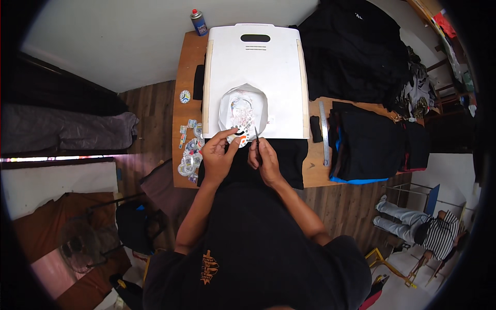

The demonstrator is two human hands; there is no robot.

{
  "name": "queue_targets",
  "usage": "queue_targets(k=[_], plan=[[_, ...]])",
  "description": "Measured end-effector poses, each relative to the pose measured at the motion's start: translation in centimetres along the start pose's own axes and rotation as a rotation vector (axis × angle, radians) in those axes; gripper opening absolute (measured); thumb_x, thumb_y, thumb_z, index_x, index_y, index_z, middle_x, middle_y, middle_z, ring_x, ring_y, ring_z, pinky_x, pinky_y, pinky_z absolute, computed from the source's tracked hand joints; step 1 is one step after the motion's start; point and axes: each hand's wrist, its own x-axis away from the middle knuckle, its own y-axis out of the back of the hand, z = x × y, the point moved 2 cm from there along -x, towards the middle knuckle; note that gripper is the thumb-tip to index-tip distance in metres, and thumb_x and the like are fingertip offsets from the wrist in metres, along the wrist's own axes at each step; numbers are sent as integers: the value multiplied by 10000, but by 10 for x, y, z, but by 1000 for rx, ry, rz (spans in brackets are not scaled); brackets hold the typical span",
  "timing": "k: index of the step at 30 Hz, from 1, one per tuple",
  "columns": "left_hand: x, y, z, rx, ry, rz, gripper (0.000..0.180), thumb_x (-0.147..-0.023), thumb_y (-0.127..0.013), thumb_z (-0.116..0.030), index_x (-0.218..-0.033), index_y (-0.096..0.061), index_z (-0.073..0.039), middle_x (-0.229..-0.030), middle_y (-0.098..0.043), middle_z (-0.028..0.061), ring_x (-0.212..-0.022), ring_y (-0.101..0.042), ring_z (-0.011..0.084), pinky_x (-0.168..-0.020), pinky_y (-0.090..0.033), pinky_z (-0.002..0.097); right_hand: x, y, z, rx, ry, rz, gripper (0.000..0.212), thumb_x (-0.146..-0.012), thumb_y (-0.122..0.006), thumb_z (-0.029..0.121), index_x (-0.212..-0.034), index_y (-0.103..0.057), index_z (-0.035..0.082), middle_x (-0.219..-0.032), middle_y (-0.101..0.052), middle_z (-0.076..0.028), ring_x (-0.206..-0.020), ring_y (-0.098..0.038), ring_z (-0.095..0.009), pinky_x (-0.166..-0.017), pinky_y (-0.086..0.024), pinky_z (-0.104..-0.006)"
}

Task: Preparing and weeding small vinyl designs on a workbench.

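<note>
Between the thumb and fingers of my left hand (pixel 218 155) is a round printed cutout (pixel 240 139), white with orange and black marks. My right hand (pixel 266 163) is closed round small dark scissors (pixel 257 138), their point up beside the cutout's right edge. Both hands are over the near edge of a white panel (pixel 258 67) with a dark handle slot. Just beyond them on the panel sits a shallow, many-sided white paper tray (pixel 223 111) with clear and printed scraps (pixel 242 106) in it. Black cloth (pixel 281 160) hangs below the panel's near edge.
Left on the wooden table (pixel 188 57) lie several printed round cutouts (pixel 191 160) and a single one (pixel 185 96). A red-capped spray can (pixel 198 22) stands behind. A metal ruler (pixel 324 134) and folded black garments (pixel 367 139) lie right. A person in stripes (pixel 439 235) is farther right.
</note>
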Motion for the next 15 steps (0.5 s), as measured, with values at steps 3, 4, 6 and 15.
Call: queue_targets(k=[3, 4, 6, 15], plan=[[1, -1, -5, 25, 39, 16, 268, -908, -625, 79, -1175, -631, 92, -1081, -674, 126, -957, -636, 120, -851, -506, 226, -1, 0, 0, -35, -15, 31, 332, -1075, -351, 364, -1003, -455, 57, -613, -372, 4, -526, -350, -93, -532, -337, -240], [1, -1, -6, 21, 56, 22, 258, -915, -616, 76, -1172, -636, 89, -1099, -673, 124, -956, -631, 114, -841, -497, 217, -1, -1, -1, -44, -16, 45, 325, -1074, -353, 359, -1004, -454, 58, -613, -365, 4, -527, -346, -93, -533, -336, -243], [1, -1, -8, 15, 70, 24, 259, -921, -611, 70, -1178, -635, 88, -1102, -673, 125, -956, -629, 109, -831, -494, 213, -1, -2, -1, -52, -17, 58, 318, -1074, -355, 353, -1005, -452, 58, -613, -359, 5, -528, -341, -93, -533, -335, -245], [2, 1, -5, -13, 94, 17, 275, -918, -625, 59, -1192, -636, 77, -1104, -674, 109, -966, -616, 92, -831, -482, 202, 0, -3, -6, -35, -50, 75, 319, -1078, -350, 350, -981, -454, 64, -594, -341, 23, -507, -310, -80, -514, -311, -238]])
